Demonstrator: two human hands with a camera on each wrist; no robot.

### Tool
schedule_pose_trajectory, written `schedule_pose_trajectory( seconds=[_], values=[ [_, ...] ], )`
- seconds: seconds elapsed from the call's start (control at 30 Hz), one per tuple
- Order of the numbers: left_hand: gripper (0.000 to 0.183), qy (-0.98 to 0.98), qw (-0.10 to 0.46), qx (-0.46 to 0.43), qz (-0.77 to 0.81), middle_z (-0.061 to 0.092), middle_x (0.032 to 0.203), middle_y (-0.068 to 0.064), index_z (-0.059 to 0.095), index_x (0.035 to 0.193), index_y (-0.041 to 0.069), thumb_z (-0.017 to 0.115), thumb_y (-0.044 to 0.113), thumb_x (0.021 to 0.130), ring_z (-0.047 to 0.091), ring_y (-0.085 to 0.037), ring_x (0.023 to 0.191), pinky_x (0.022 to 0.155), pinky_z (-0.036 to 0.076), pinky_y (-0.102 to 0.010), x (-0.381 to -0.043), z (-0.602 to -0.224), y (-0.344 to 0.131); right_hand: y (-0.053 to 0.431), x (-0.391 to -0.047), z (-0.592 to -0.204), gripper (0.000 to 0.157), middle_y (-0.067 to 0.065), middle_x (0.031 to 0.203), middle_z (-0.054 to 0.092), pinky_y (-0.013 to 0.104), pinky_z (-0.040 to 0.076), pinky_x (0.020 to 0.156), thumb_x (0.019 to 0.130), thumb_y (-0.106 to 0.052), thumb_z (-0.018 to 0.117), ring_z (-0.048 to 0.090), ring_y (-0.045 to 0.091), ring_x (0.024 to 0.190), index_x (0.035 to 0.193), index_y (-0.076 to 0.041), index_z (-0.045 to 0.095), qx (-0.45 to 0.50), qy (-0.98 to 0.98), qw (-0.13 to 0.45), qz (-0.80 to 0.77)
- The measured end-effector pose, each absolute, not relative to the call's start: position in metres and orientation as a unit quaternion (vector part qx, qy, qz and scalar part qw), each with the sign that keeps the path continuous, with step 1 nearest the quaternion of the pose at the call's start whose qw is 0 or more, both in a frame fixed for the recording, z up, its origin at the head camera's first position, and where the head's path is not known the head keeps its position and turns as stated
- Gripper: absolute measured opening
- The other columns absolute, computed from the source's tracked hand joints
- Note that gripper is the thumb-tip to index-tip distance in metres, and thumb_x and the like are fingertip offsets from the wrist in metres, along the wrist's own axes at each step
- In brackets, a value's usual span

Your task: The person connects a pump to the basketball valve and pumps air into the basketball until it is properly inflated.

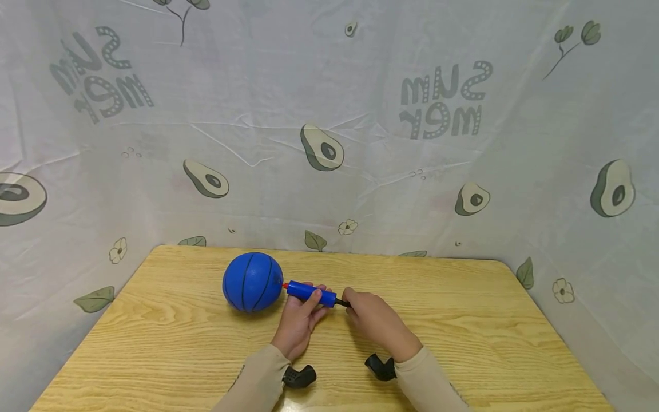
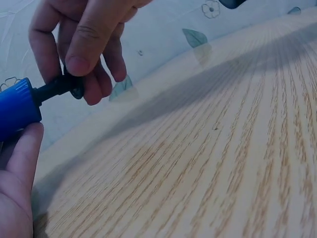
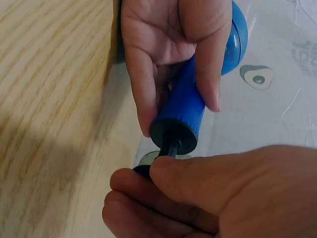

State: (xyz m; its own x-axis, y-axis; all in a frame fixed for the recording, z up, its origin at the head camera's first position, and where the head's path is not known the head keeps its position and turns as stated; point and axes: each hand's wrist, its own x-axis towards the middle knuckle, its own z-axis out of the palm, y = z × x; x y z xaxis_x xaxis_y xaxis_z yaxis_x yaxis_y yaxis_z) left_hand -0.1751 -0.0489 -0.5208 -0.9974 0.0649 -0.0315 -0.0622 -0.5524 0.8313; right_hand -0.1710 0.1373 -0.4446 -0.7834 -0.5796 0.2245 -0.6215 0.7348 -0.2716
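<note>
A blue ball with black seams (image 1: 252, 282) rests on the wooden table, left of both hands. My left hand (image 1: 300, 320) grips the blue barrel of a hand pump (image 1: 310, 292), thumb on top and fingers beneath. The pump's red tip (image 1: 285, 285) points left and meets the ball's right side. With thumb and fingers, my right hand (image 1: 373, 321) pinches the black handle (image 2: 74, 88) at the pump's other end. A short stretch of the dark rod (image 3: 171, 148) shows between barrel and handle in the right wrist view.
The wooden table (image 1: 463, 320) extends around the hands, its far edge against a pale printed curtain (image 1: 268, 189). Black wrist pieces (image 1: 300, 377) sit by both beige sleeves, close over the tabletop.
</note>
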Motion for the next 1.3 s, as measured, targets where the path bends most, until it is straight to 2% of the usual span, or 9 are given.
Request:
schedule_pose_trajectory(
  seconds=[0.23,0.6,0.93,1.1,1.3],
  values=[
    [0.059,0.469,0.039,-0.002,0.883,0.042,0.15,-0.029,0.022,0.147,-0.003,0.06,0.019,0.107,0.061,-0.023,0.128,0.104,0.054,-0.036,-0.175,-0.519,-0.05,0.134,-0.171,-0.443,0.007,0.0,0.084,0.066,0.026,0.045,0.059,0.098,-0.006,0.071,0.052,0.008,0.066,0.101,-0.007,0.064,0.272,-0.939,0.018,0.212],
    [0.059,0.456,0.038,-0.013,0.889,0.042,0.151,-0.029,0.022,0.148,-0.004,0.059,0.019,0.108,0.058,-0.03,0.133,0.106,0.051,-0.042,-0.176,-0.518,-0.051,0.15,-0.173,-0.439,0.006,0.001,0.085,0.064,0.032,0.045,0.061,0.099,-0.006,0.068,0.052,0.015,0.068,0.1,-0.008,0.063,0.148,-0.962,-0.062,0.22],
    [0.058,0.452,0.035,-0.018,0.891,0.044,0.15,-0.029,0.023,0.147,-0.003,0.059,0.019,0.108,0.061,-0.027,0.129,0.107,0.051,-0.043,-0.175,-0.517,-0.05,0.17,-0.176,-0.434,0.003,0.005,0.089,0.063,0.033,0.042,0.063,0.1,-0.004,0.062,0.05,0.02,0.069,0.101,-0.002,0.06,0.097,-0.967,-0.107,0.21],
    [0.056,0.44,0.036,-0.012,0.897,0.046,0.148,-0.027,0.023,0.146,-0.002,0.057,0.022,0.109,0.06,-0.029,0.131,0.107,0.051,-0.043,-0.174,-0.516,-0.051,0.171,-0.177,-0.432,0.004,0.006,0.092,0.065,0.035,0.046,0.064,0.099,-0.001,0.062,0.052,0.02,0.072,0.103,0.0,0.062,0.106,-0.967,-0.108,0.207],
    [0.051,0.445,0.036,-0.001,0.895,0.044,0.149,-0.027,0.025,0.142,0.001,0.056,0.024,0.109,0.061,-0.025,0.128,0.108,0.051,-0.042,-0.174,-0.517,-0.051,0.166,-0.175,-0.431,0.005,0.007,0.089,0.066,0.037,0.052,0.066,0.098,0.002,0.066,0.056,0.017,0.07,0.1,-0.002,0.063,0.149,-0.969,-0.053,0.187]
  ],
)
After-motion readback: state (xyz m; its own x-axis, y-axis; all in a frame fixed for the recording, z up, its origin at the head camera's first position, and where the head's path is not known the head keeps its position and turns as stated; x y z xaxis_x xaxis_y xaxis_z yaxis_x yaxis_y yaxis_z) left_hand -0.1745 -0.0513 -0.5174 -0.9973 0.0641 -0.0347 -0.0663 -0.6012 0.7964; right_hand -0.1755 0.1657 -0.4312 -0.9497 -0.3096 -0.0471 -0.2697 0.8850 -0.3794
